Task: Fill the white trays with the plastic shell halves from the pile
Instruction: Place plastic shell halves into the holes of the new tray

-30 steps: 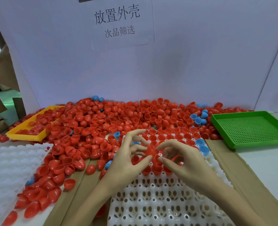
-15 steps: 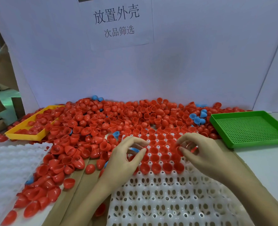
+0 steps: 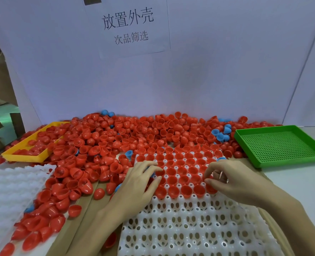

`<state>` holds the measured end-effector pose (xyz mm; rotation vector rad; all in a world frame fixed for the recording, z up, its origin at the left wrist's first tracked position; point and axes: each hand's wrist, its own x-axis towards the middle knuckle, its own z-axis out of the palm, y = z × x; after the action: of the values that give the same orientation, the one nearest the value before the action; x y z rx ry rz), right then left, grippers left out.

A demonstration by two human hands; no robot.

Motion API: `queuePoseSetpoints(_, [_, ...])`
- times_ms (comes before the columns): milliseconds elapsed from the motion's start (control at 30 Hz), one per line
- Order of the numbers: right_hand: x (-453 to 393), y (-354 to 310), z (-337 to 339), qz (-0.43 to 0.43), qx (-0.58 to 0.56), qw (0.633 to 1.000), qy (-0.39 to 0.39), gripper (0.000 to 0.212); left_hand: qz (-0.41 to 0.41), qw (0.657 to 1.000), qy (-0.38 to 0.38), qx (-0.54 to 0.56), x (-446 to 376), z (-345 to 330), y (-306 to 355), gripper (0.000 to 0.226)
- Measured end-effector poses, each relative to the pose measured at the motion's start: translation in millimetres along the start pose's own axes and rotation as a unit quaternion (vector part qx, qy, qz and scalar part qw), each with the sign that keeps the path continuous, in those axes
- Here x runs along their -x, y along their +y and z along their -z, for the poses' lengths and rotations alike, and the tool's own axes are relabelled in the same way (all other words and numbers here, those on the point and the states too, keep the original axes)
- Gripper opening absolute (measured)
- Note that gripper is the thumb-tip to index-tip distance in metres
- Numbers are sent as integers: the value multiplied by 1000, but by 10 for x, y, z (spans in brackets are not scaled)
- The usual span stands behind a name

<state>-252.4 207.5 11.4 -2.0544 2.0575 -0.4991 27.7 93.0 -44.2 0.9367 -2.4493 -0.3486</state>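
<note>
Left hand: our left hand (image 3: 136, 183) lies over the left edge of the filled rows, fingers (image 3: 154, 169) curled down onto a shell there; we cannot tell whether they pinch it.
Right hand: our right hand (image 3: 232, 180) sits at the right end of the near filled row, thumb and fingers bent close together at a red shell; we cannot tell if it is held.
Shells: the pile (image 3: 134, 137) lies on the worktop behind and left of the tray.
Risk: a shell set crooked may tip out, and a sleeve or wrist could knock seated ones loose.
Counts: two white trays, the near tray (image 3: 199, 228) roughly half filled, the left tray (image 3: 7, 193) bare; one yellow tray (image 3: 26, 157); one green tray (image 3: 282, 145); hundreds of red shells, about a dozen blue (image 3: 221, 134).
</note>
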Motion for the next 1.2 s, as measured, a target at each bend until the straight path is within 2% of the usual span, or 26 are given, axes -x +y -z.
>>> queuePoseSetpoints(200, [-70,-11,-127,-8,-14,999,35,25,-2,1000,5,-7,2,-33,-19,38])
queuePoseSetpoints(400, [-113,-37,-240,-8,-27,999,37,30,6,999,3,36,-40,23,-18,21])
queuePoseSetpoints(567, [-120,0,-265,-6,-29,998,47,35,64,984,39,163,-316,228,-38,17])
queuePoseSetpoints(700, [-128,3,-273,-11,-25,999,46,35,115,982,66,133,-794,303,-229,14])
queuePoseSetpoints(833, [-130,-8,-264,-12,-18,999,39,32,127,992,8,17,-1336,248,-384,21])
queuePoseSetpoints(967, [-122,-14,-265,-10,-19,999,35,31,84,990,-95,-55,-1743,112,-320,46])
queuePoseSetpoints(1200, [-114,-3,-272,-10,-15,999,38,33,121,947,-217,-203,-2026,-166,-190,62])
